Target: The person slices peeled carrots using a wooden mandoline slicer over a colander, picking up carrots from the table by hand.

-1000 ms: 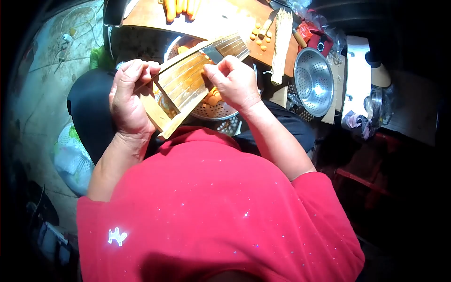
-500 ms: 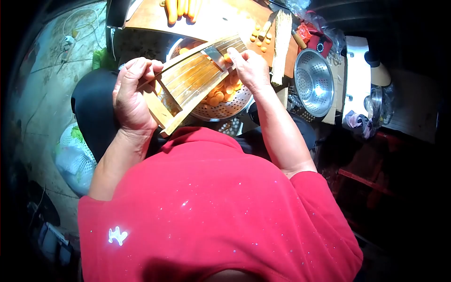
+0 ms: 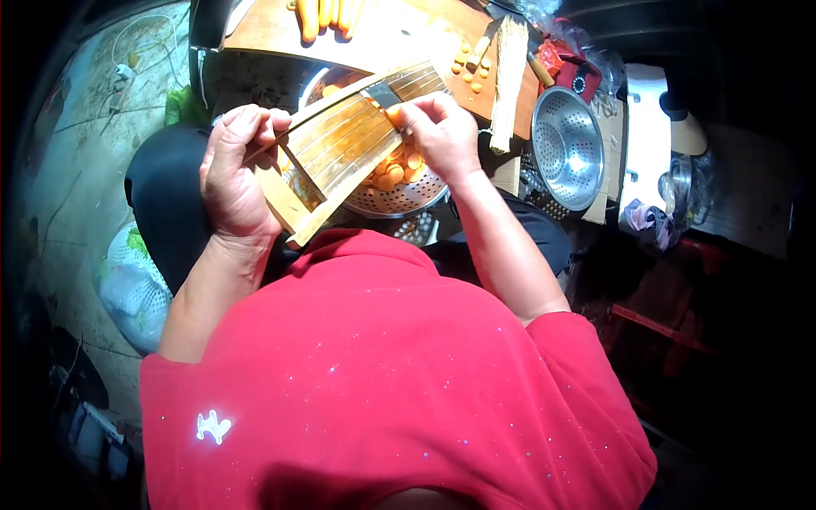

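A wooden slicer (image 3: 336, 140) with a metal blade slants over a perforated metal colander (image 3: 399, 202) holding orange carrot slices (image 3: 393, 172). My left hand (image 3: 238, 170) grips the slicer's near left end, fingers closed round its frame. Over the board, just on the near side of the blade, my right hand (image 3: 439, 134) pinches a small carrot piece (image 3: 394, 116) between its fingertips. The slicer covers part of the colander.
A wooden table (image 3: 391, 34) bears whole carrots (image 3: 327, 15), loose slices, a knife and a straw brush (image 3: 508, 81). At the right stands a second metal colander (image 3: 568, 149). A plastic-wrapped basket (image 3: 136, 289) sits on the floor at the left.
My right hand has moved down and slightly left along the slicer, from beyond the blade to the near side of it. The slicer and my left hand have barely shifted.
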The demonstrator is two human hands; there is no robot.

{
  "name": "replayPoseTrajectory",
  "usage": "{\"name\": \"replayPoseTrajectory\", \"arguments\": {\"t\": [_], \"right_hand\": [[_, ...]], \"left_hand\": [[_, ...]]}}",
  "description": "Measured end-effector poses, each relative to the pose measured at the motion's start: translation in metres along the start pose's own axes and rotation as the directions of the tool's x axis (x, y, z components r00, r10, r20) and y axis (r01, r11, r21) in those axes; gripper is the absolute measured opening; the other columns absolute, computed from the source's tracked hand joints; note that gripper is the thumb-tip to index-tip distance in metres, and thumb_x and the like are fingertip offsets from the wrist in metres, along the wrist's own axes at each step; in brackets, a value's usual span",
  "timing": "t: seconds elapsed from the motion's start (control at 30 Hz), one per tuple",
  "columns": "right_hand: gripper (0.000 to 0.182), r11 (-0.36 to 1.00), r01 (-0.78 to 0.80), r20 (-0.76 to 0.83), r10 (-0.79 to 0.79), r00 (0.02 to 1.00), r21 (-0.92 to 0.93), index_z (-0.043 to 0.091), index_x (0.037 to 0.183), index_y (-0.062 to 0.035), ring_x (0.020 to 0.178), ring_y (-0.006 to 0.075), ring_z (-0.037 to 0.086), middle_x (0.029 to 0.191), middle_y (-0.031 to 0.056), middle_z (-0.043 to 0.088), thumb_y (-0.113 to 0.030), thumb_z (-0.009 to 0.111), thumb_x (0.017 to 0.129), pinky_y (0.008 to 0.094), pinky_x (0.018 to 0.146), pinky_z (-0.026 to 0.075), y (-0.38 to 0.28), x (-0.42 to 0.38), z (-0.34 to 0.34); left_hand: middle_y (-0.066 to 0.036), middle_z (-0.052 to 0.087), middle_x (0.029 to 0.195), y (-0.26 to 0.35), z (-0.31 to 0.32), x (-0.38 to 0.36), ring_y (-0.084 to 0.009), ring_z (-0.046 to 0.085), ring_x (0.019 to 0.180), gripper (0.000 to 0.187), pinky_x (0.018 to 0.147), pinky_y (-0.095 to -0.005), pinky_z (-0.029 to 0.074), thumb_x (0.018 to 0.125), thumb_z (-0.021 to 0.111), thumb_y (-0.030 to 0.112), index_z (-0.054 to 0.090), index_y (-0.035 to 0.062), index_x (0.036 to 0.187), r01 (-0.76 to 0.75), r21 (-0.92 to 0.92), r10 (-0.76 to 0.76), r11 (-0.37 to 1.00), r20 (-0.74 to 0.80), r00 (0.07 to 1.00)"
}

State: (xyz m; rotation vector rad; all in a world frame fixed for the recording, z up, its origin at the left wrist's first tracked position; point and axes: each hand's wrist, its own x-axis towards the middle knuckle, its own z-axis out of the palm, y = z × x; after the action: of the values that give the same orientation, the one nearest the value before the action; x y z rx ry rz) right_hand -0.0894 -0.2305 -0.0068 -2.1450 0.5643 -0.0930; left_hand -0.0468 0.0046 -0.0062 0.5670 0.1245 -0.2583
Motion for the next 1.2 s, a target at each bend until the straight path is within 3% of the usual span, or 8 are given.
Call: {"name": "replayPoseTrajectory", "arguments": {"t": [0.07,0.13,0.4,0.53,0.8,0.93,1.13,1.2], "right_hand": [[0.019,0.987,0.093,0.029,-0.097,0.995,0.133,0.066,0.084,-0.0053,0.072,0.0146,0.064,0.077,0.0071,0.067,-0.023,0.070,0.079,0.0270,0.068,0.050,-0.012,-0.020,0.010],[0.018,0.960,0.258,-0.060,-0.265,0.962,-0.111,0.066,0.082,-0.0064,0.074,0.0202,0.063,0.075,0.0083,0.064,-0.023,0.070,0.078,0.0311,0.069,0.050,-0.007,-0.022,0.013],[0.022,0.960,-0.054,-0.163,0.010,0.987,-0.273,0.066,0.082,-0.0052,0.078,0.0265,0.064,0.082,0.0134,0.066,-0.027,0.067,0.079,0.0350,0.074,0.050,0.031,0.025,0.000],[0.010,0.860,0.441,-0.042,-0.466,0.884,-0.255,0.065,0.084,-0.0025,0.071,0.0157,0.062,0.074,0.0073,0.063,-0.012,0.067,0.082,0.0262,0.066,0.050,-0.011,-0.028,0.016],[0.022,0.916,-0.021,-0.128,-0.033,0.991,-0.401,0.066,0.083,-0.0072,0.081,0.0278,0.062,0.084,0.0135,0.064,-0.029,0.064,0.079,0.0368,0.077,0.049,0.029,0.030,-0.005],[0.015,0.923,0.292,-0.026,-0.308,0.951,-0.249,0.063,0.080,-0.0069,0.076,0.0264,0.060,0.079,0.0101,0.062,-0.020,0.069,0.077,0.0357,0.071,0.049,0.000,-0.012,0.009],[0.013,0.888,0.359,-0.091,-0.399,0.913,-0.288,0.062,0.079,-0.0063,0.075,0.0268,0.057,0.076,0.0101,0.058,-0.017,0.068,0.077,0.0365,0.068,0.047,0.003,-0.016,0.017],[0.012,0.834,0.407,-0.136,-0.483,0.865,-0.372,0.064,0.078,-0.0044,0.063,0.0159,0.057,0.073,0.0057,0.058,-0.014,0.069,0.079,0.0284,0.059,0.047,0.003,-0.016,0.018]], "left_hand": [[-0.007,0.056,0.077,0.000,0.001,0.000,-0.0183,0.058,0.083,0.012,0.085,-0.0316,0.046,0.088,0.056,0.012,0.058,0.0006,0.089,0.004,-0.003,-0.004,1.000,0.001,1.000],[-0.006,0.056,0.077,-0.001,0.001,-0.001,-0.0183,0.058,0.083,0.012,0.085,-0.0316,0.046,0.088,0.056,0.013,0.058,0.0007,0.088,0.007,-0.001,-0.007,1.000,-0.008,1.000],[-0.007,0.057,0.078,0.000,-0.002,-0.002,-0.0187,0.059,0.083,0.011,0.085,-0.0317,0.046,0.088,0.056,0.012,0.059,0.0010,0.087,0.010,-0.001,-0.010,1.000,-0.012,1.000],[-0.007,0.057,0.078,-0.001,-0.003,0.000,-0.0190,0.059,0.084,0.012,0.086,-0.0319,0.045,0.088,0.056,0.012,0.059,0.0010,0.087,0.006,0.004,-0.006,1.000,0.001,1.000],[-0.006,0.056,0.077,-0.001,0.000,0.000,-0.0182,0.058,0.083,0.012,0.086,-0.0318,0.044,0.088,0.056,0.012,0.058,0.0009,0.087,0.000,0.004,0.000,1.000,0.019,1.000],[-0.007,0.057,0.078,-0.002,-0.003,0.000,-0.0179,0.058,0.084,0.012,0.086,-0.0317,0.044,0.088,0.056,0.013,0.058,0.0011,0.088,0.001,0.007,-0.001,1.000,0.011,1.000],[-0.006,0.057,0.078,-0.001,-0.001,0.000,-0.0178,0.058,0.084,0.011,0.087,-0.0316,0.044,0.089,0.055,0.012,0.058,0.0013,0.088,0.007,0.019,-0.007,1.000,0.025,1.000],[-0.006,0.056,0.077,-0.002,-0.001,-0.001,-0.0179,0.058,0.084,0.011,0.087,-0.0315,0.044,0.089,0.055,0.012,0.058,0.0013,0.088,0.011,0.007,-0.011,1.000,0.022,1.000]]}}
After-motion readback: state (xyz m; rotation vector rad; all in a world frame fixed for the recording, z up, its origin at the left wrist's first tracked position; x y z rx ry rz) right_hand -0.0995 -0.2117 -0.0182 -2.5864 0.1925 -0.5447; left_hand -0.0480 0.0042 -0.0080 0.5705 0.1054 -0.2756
